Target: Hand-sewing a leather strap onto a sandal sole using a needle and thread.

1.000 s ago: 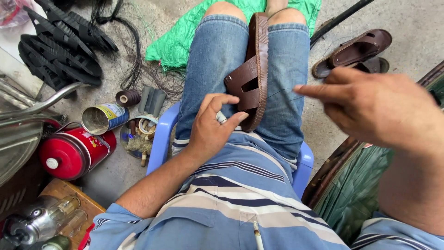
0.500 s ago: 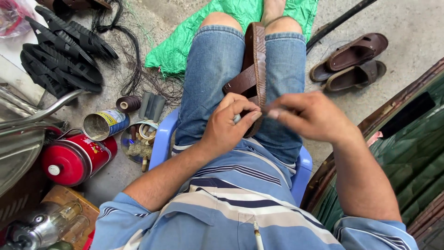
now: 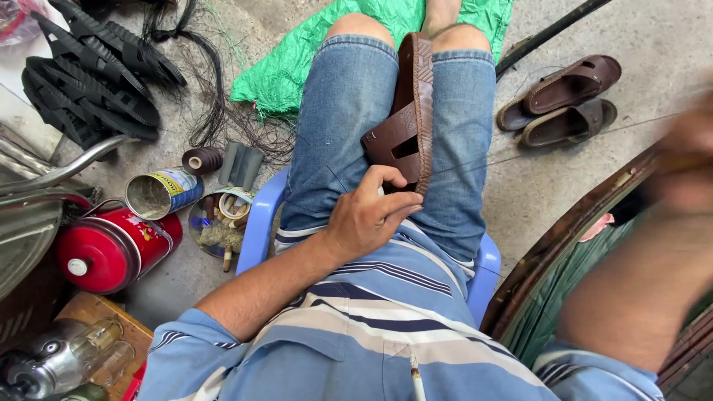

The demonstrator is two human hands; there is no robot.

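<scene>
Nearest the camera: striped blue shirt [image 3: 386, 327], then a blue plastic chair [image 3: 256, 223] under denim shorts [image 3: 338, 126]. On the lap, left hand [image 3: 368, 215] curled shut on the heel end of a brown leather sandal [image 3: 412, 119], thumb and fingers pinching its strap edge. Sandal wedged upright on edge between the thighs, long axis running straight away from the body toward the knees, sole facing right. Left hand touching it, clearly the nearer one. Right hand [image 3: 691, 148] flung out well apart to the right, blurred; open or closed, cannot tell. Thin thread [image 3: 535, 152] stretched taut from the sandal's near end out toward that right hand.

Further left on the floor: red canister [image 3: 111, 249], open tin can [image 3: 160, 193], spool of dark thread [image 3: 200, 160], small dish of oddments [image 3: 219, 226]. Beyond, stack of black rubber soles [image 3: 89, 82] and loose dark thread. Far right, pair of brown sandals [image 3: 564, 100] on concrete; green sheet [image 3: 297, 59] under the knees.
</scene>
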